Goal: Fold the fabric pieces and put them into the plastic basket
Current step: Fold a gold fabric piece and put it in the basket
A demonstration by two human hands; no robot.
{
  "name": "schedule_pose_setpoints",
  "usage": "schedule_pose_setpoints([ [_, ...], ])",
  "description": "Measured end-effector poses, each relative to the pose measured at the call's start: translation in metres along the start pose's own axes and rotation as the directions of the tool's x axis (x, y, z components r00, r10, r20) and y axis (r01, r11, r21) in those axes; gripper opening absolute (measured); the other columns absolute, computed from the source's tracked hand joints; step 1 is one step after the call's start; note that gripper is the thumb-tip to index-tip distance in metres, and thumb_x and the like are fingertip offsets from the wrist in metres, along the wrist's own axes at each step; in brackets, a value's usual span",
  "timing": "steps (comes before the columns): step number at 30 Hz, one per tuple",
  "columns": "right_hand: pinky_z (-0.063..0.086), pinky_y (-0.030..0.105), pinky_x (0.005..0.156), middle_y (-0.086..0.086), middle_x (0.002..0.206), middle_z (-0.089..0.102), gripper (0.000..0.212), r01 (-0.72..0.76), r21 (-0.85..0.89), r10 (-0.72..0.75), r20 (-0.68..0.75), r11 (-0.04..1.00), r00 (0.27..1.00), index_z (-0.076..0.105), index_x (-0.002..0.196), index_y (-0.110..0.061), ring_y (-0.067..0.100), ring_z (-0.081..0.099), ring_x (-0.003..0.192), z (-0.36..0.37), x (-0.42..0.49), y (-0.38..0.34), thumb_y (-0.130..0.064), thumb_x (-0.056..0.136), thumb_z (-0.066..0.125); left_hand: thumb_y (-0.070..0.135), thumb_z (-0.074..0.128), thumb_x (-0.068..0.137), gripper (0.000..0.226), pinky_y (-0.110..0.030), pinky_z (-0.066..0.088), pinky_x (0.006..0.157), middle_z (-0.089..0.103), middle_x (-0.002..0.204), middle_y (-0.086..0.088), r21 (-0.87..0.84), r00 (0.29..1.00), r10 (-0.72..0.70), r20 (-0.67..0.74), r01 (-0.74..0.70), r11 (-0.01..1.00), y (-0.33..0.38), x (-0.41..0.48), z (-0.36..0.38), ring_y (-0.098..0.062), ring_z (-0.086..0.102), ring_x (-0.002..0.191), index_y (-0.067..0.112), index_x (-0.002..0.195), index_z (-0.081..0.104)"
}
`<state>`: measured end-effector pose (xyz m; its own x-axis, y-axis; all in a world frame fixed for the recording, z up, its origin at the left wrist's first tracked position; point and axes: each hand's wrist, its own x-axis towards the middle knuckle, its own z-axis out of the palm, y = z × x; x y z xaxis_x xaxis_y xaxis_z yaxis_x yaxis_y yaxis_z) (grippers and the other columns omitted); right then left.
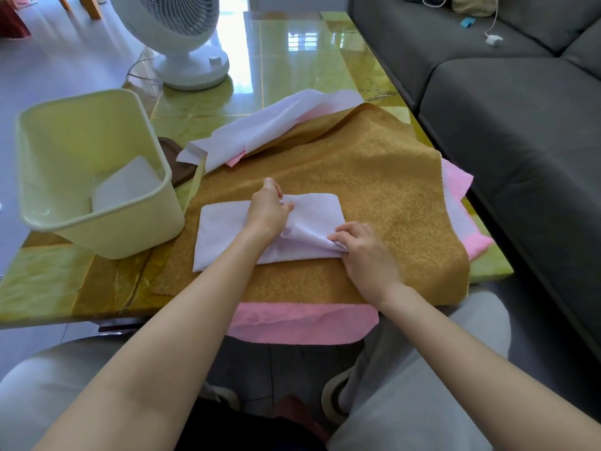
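Observation:
A pale lilac fabric piece (224,229), partly folded, lies on a large mustard-brown fabric (374,177) spread over the table. My left hand (268,206) pinches the lilac piece near its upper middle. Its lower right corner is pinched by my right hand (364,245). The cream plastic basket (153,219) stands to the left, tilted, with one folded white piece (126,187) inside. Another lilac-white fabric (270,125) lies crumpled at the back. A pink fabric (302,323) lies under the brown one and hangs over the near table edge.
A white fan (182,37) stands at the far end of the glossy green table (292,60). A dark brown object (175,161) sits behind the basket. A grey sofa (520,125) runs along the right. My knees are below the near table edge.

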<state>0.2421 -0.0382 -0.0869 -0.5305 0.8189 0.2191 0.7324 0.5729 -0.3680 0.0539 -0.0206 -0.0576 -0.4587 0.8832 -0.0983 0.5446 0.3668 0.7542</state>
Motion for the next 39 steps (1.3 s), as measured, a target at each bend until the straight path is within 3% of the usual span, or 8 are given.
schedule_pose_setpoints([
  [7, 0.052, 0.043, 0.083, 0.009, 0.116, 0.065, 0.037, 0.086, -0.064, -0.081, 0.069, 0.994, 0.994, 0.068, 0.105, -0.007, 0.035, 0.057, 0.097, 0.003, -0.004, 0.001, 0.010, 0.075, 0.054, 0.018, 0.054, 0.092, 0.026, -0.031, 0.044, 0.073, 0.053, 0.098, -0.009, 0.011, 1.000, -0.016, 0.005, 0.016, 1.000, -0.001, -0.002, -0.003, -0.022, 0.053, 0.088, 0.005, 0.111, 0.041],
  [12, 0.050, 0.033, 0.077, -0.008, 0.105, 0.068, 0.034, 0.127, -0.117, -0.121, 0.056, 0.985, 0.991, 0.069, 0.097, -0.016, 0.022, 0.057, 0.090, -0.003, -0.005, -0.001, -0.027, 0.085, 0.039, 0.010, 0.052, 0.087, 0.021, -0.035, 0.040, 0.086, 0.048, 0.109, -0.012, 0.369, 0.931, 0.331, -0.152, -0.257, 0.893, 0.002, -0.020, -0.003, -0.028, 0.044, 0.102, 0.005, 0.106, 0.048],
  [17, 0.049, 0.034, 0.073, -0.007, 0.083, 0.071, 0.048, 0.025, -0.116, -0.021, 0.034, 0.993, 0.999, 0.071, 0.079, -0.015, 0.019, 0.053, 0.077, -0.005, 0.002, -0.007, -0.033, 0.096, 0.030, 0.019, 0.050, 0.092, 0.035, -0.032, 0.032, 0.097, 0.046, 0.127, -0.006, 0.405, 0.904, 0.401, 0.149, -0.426, 0.809, -0.006, -0.042, 0.010, -0.025, 0.038, 0.120, 0.011, 0.125, 0.047],
  [19, 0.048, 0.034, 0.077, -0.005, 0.089, 0.070, 0.040, -0.006, -0.148, 0.016, 0.063, 0.989, 0.998, 0.070, 0.085, -0.014, 0.019, 0.053, 0.084, -0.008, 0.011, -0.011, -0.029, 0.098, 0.036, 0.027, 0.044, 0.096, 0.039, -0.032, 0.029, 0.100, 0.041, 0.134, -0.005, 0.502, 0.905, 0.359, 0.229, -0.426, 0.753, -0.017, -0.049, 0.016, -0.024, 0.034, 0.125, 0.012, 0.132, 0.041],
  [21, 0.042, 0.028, 0.096, -0.001, 0.124, 0.061, 0.031, -0.009, -0.130, 0.026, 0.129, 0.991, 0.991, 0.065, 0.113, -0.014, 0.018, 0.050, 0.116, -0.008, 0.018, -0.016, -0.023, 0.098, 0.039, 0.031, 0.038, 0.098, 0.038, -0.031, 0.029, 0.099, 0.041, 0.135, -0.005, 0.595, 0.901, 0.362, 0.240, -0.431, 0.678, -0.027, -0.052, 0.021, -0.022, 0.036, 0.125, 0.013, 0.131, 0.040],
  [24, 0.015, 0.019, 0.110, 0.006, 0.152, 0.030, 0.039, -0.004, -0.035, 0.014, 0.277, 0.999, 0.961, 0.043, 0.137, -0.010, 0.018, 0.019, 0.143, -0.005, 0.027, -0.026, -0.016, 0.099, 0.039, 0.034, 0.036, 0.099, 0.038, -0.031, 0.031, 0.099, 0.041, 0.137, -0.005, 0.615, 0.897, 0.380, 0.225, -0.433, 0.659, -0.030, -0.053, 0.023, -0.021, 0.037, 0.125, 0.014, 0.130, 0.040],
  [31, 0.004, 0.032, 0.119, 0.014, 0.157, 0.010, 0.048, -0.070, -0.093, 0.102, 0.408, 0.993, 0.907, 0.025, 0.146, -0.009, 0.026, 0.006, 0.146, 0.002, 0.034, -0.030, -0.021, 0.101, 0.034, 0.042, 0.043, 0.094, 0.055, -0.035, 0.034, 0.091, 0.049, 0.124, -0.014, 0.694, 0.981, 0.191, 0.022, -0.152, 0.704, -0.021, -0.057, 0.015, -0.029, 0.043, 0.113, 0.006, 0.134, 0.034],
  [39, 0.008, 0.033, 0.120, 0.013, 0.157, 0.010, 0.043, -0.068, -0.111, 0.104, 0.361, 0.991, 0.927, 0.031, 0.142, -0.009, 0.026, 0.006, 0.147, 0.002, 0.032, -0.033, -0.019, 0.100, 0.033, 0.019, 0.047, 0.092, 0.037, -0.036, 0.036, 0.085, 0.061, 0.107, -0.010, 0.536, 0.985, 0.170, -0.013, -0.137, 0.833, -0.013, -0.054, 0.016, -0.029, 0.056, 0.103, 0.008, 0.127, 0.037],
])
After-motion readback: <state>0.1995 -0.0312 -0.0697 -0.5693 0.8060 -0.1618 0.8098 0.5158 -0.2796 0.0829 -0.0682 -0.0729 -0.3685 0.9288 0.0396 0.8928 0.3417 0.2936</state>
